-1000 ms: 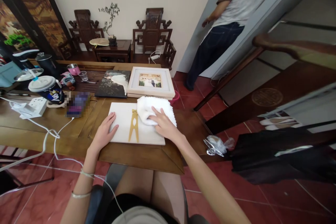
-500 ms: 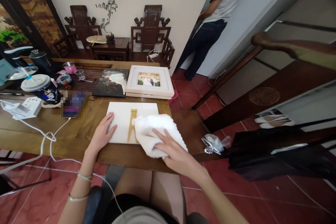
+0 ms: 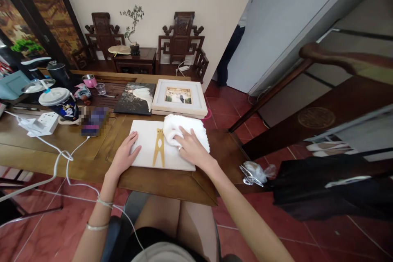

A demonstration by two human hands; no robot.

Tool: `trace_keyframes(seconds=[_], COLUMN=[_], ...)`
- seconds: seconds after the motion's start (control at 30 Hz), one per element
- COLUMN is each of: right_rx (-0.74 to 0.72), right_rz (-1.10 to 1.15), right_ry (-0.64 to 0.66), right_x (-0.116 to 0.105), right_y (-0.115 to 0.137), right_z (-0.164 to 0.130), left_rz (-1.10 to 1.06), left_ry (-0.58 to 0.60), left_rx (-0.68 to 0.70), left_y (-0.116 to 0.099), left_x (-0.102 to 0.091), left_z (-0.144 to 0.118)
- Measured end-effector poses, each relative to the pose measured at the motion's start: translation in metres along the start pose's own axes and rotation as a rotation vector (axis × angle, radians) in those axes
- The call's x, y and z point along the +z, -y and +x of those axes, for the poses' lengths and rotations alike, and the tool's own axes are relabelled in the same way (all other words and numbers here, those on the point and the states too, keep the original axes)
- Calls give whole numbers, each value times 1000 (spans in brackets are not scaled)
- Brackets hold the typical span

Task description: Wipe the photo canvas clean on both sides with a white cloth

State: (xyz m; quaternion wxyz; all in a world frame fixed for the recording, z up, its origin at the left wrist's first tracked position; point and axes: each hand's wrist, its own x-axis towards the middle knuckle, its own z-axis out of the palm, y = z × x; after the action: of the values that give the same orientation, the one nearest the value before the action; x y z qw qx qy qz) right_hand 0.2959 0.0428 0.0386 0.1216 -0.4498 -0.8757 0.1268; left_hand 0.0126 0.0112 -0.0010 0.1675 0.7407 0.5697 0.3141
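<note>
My left hand (image 3: 123, 156) lies flat on the left edge of a white board (image 3: 145, 153), its fingers stretched out. A gold cat-shaped piece (image 3: 159, 134) with two splayed legs and an oval hole lies in the middle of the board. My right hand (image 3: 194, 150) holds a fluffy white cloth (image 3: 199, 127) and presses it on the board's upper right part. Part of the cloth reaches past the board's far and right edges. The palm hides how the cloth is gathered beneath.
Behind the board are a pale framed photo (image 3: 158, 102) and a dark photo panel (image 3: 127, 102). A lidded drink cup (image 3: 58, 98), power strip (image 3: 46, 125) and phone (image 3: 94, 122) stand to the left, with white cables (image 3: 55, 168). A wooden chair (image 3: 285, 120) is at right.
My right hand has slid the cloth away from me, uncovering the gold piece's right side and the board's near right corner. My left hand stays put. A person in the doorway has moved mostly out of sight.
</note>
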Motion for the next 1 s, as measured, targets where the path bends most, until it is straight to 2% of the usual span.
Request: trace_keyframes(seconds=[0.17, 0.27, 0.37, 0.57, 0.63, 0.7, 0.8, 1.0], right_rx=[-67, -95, -100, -41, 3, 26, 5, -110], right_rz=[71, 126, 111, 43, 33, 24, 15, 31], right_ry=[108, 212, 232, 58, 8, -25, -29, 17], right_x=[-18, -29, -30, -6, 1, 6, 9, 6], right_y=[37, 47, 39, 0, -7, -7, 6, 46], right_z=[-69, -93, -88, -16, 3, 10, -4, -81], left_rz=[4, 16, 21, 13, 7, 5, 5, -1], left_ry=[6, 14, 14, 7, 0, -1, 4, 3], left_rx=[-4, -2, -1, 11, 13, 12, 7, 3], left_y=[0, 1, 0, 0, 0, 1, 1, 0], left_x=[0, 1, 0, -2, -1, -1, 0, 1], left_z=[1, 1, 1, 1, 1, 1, 2, 1])
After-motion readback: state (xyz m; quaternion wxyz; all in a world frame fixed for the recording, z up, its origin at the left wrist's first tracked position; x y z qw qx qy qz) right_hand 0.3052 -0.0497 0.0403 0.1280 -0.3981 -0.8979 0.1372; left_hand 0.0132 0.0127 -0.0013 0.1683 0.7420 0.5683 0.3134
